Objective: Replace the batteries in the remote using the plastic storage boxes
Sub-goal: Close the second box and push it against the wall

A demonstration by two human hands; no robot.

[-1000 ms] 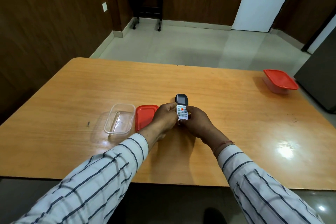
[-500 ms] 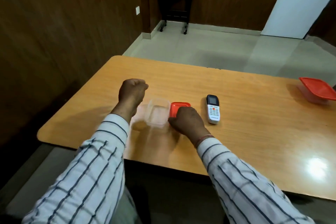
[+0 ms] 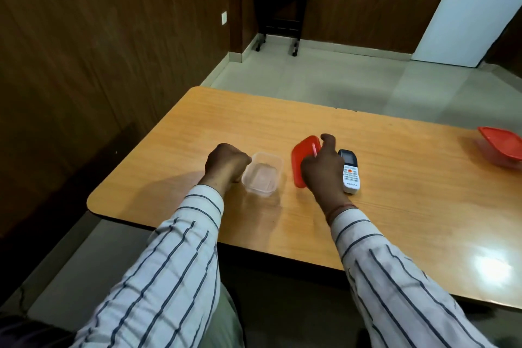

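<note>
One glossy wooden table (image 3: 395, 178); tiled floor (image 3: 324, 76)

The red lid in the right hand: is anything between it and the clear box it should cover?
Nothing visible. The red lid, tilted up in the right hand, sits beside the clear box, with only bare table between. The left hand rests at the box's far side.

A clear plastic box (image 3: 262, 173) sits open on the surface, nothing visible inside. Just right of it its red lid (image 3: 303, 158) is tilted up on edge. The white remote (image 3: 349, 171) lies face up beside the lid. A second, red-lidded box (image 3: 501, 147) stands well apart at the right.
</note>
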